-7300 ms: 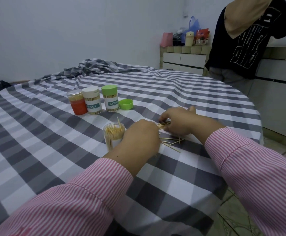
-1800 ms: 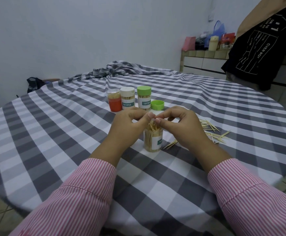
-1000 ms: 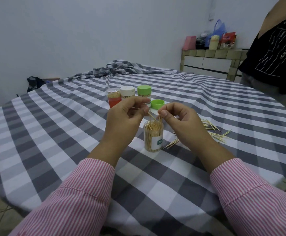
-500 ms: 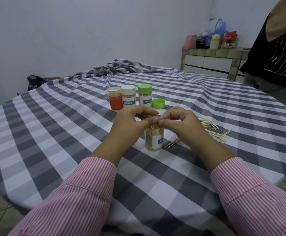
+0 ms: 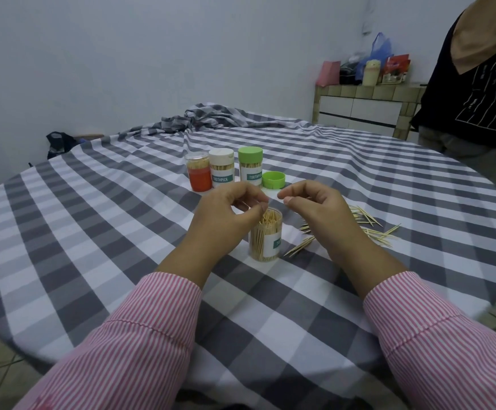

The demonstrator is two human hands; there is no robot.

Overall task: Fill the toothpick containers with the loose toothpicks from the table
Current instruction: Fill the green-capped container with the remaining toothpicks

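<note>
An open clear jar (image 5: 266, 235), packed with upright toothpicks and wearing a white label with a green strip, stands on a table covered by a grey-and-white checked cloth (image 5: 122, 232). It sits near the middle of the table, between the person's two hands.

The left hand (image 5: 226, 216) hovers just above and to the left of the jar's mouth. Its fingers are curled, with thumb and forefinger drawn close together right over the toothpick tips. Whether a toothpick is pinched there cannot be told, since anything held would blend into the jar's contents.

The right hand (image 5: 314, 205) is raised above and to the right of the jar, apart from it. Its fingers are loosely curled, thumb and forefinger nearly meeting, and nothing shows between them.

Loose toothpicks (image 5: 370, 226) lie scattered on the cloth to the right of the jar, partly hidden behind the right wrist, with a few more (image 5: 298, 247) lying just beside the jar's base.

Farther back stand three more jars in a row, touching or nearly so: one with an orange lower half and clear lid (image 5: 199, 176), one with a white lid (image 5: 221, 168), and one with a green lid (image 5: 250, 167). A loose green lid (image 5: 273, 180) rests just right of them.

Both arms wear pink-and-white striped sleeves (image 5: 140, 335). Another person in a black printed top (image 5: 477, 99) stands at the far right, beside a tiled counter (image 5: 365, 108) holding bags and packets.
</note>
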